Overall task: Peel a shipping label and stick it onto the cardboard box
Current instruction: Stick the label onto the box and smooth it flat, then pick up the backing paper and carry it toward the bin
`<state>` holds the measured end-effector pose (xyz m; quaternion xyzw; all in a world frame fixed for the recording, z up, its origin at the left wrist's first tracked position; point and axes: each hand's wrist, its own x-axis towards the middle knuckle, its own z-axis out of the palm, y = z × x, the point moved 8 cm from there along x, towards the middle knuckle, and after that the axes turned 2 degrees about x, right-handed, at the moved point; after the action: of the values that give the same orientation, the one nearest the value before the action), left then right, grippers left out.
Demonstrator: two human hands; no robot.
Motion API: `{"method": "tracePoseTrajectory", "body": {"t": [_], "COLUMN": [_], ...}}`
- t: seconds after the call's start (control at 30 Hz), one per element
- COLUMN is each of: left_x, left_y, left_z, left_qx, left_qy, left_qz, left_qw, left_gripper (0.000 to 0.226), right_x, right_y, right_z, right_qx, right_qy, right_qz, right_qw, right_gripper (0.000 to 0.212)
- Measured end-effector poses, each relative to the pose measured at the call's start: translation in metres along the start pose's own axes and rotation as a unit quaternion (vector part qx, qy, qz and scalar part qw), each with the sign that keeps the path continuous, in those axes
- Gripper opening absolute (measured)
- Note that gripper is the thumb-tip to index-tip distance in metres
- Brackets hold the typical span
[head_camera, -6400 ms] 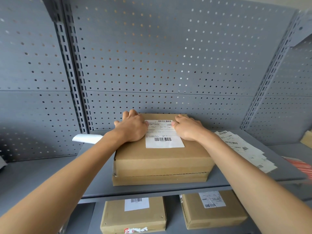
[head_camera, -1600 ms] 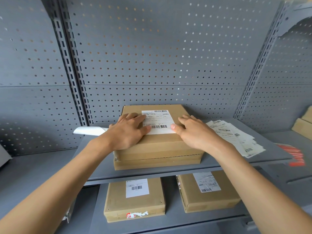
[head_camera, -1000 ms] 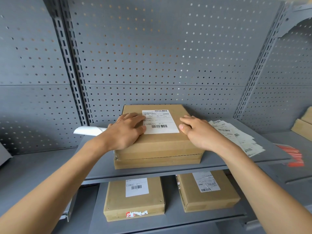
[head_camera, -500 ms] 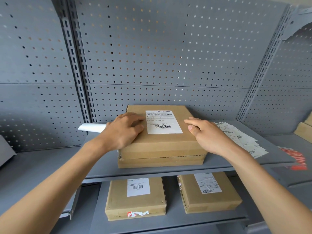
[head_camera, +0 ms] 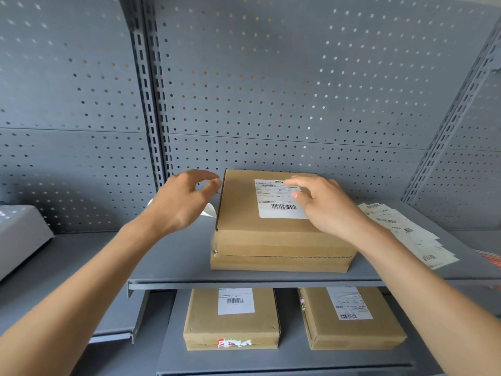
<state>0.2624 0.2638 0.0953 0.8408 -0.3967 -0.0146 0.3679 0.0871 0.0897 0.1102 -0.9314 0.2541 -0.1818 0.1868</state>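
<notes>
— Two bare hands are up over the grey metal shelf (head_camera: 173, 256), and the brown cardboard box (head_camera: 271, 234) sits flat on it, stacked on a second flat carton (head_camera: 279, 263) of the same brown. Where's the label?

— White rectangular shipping label (head_camera: 280, 199) with a black barcode, lying flat on the box's top face, toward the far right part of it. Corners look down, as far as I can see.

— And the right hand (head_camera: 328, 210)?

— Reaching in from the right, palm turned down, fingers spread loosely and lightly curled. Thumb tip sits over the label's right edge, index finger stretches across its upper right corner. It grips nothing; whether it presses the paper or hovers just over it, I can't tell.

— Left hand (head_camera: 181, 204)?

— Off the box, just beside its left edge, in the air above the shelf. Fingers curved, thumb and index apart like a loose claw, closed on nothing. Behind it a curled strip of white backing paper (head_camera: 208, 211) lies on the shelf.

— What else is around?

— Fanned pile of pale label sheets (head_camera: 406, 234) on the shelf to the right, well apart from the box. Below, two labelled brown cardboard boxes (head_camera: 233, 321) sit side by side on the lower shelf (head_camera: 292, 359), with the grey perforated back panel (head_camera: 271, 90) behind everything.
</notes>
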Motion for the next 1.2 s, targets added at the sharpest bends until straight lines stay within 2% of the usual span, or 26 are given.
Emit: {"method": "tracePoseTrajectory", "body": {"t": [0.1,0.3,0.63,0.8,0.93,1.2], "left_x": [-0.003,-0.011,-0.021,-0.02,-0.014,0.009], "left_y": [-0.015,-0.039,-0.071,-0.08,-0.085,-0.106], "left_z": [-0.02,-0.052,-0.078,-0.083,-0.081,-0.063], "left_qx": [-0.003,-0.029,-0.005,0.004,0.001,0.026], "left_qy": [0.03,0.085,0.125,0.137,0.138,0.101], "left_qz": [-0.017,-0.039,-0.061,-0.072,-0.073,-0.078], "left_qw": [0.999,0.995,0.99,0.988,0.988,0.991], "left_gripper": [0.035,0.033,0.03,0.028,0.025,0.029], "right_x": [0.011,0.03,0.058,0.071,0.084,0.107], "right_y": [-0.024,-0.068,-0.118,-0.132,-0.137,-0.135], "right_z": [0.008,0.033,0.063,0.075,0.089,0.123], "right_qx": [-0.009,0.04,0.041,0.013,-0.053,-0.121], "right_qy": [0.0,-0.028,-0.072,-0.096,-0.11,-0.158], "right_qz": [-0.025,-0.063,-0.124,-0.153,-0.151,-0.148], "right_qw": [1.0,0.997,0.989,0.983,0.981,0.969], "right_gripper": [0.035,0.036,0.037,0.038,0.037,0.041]}}
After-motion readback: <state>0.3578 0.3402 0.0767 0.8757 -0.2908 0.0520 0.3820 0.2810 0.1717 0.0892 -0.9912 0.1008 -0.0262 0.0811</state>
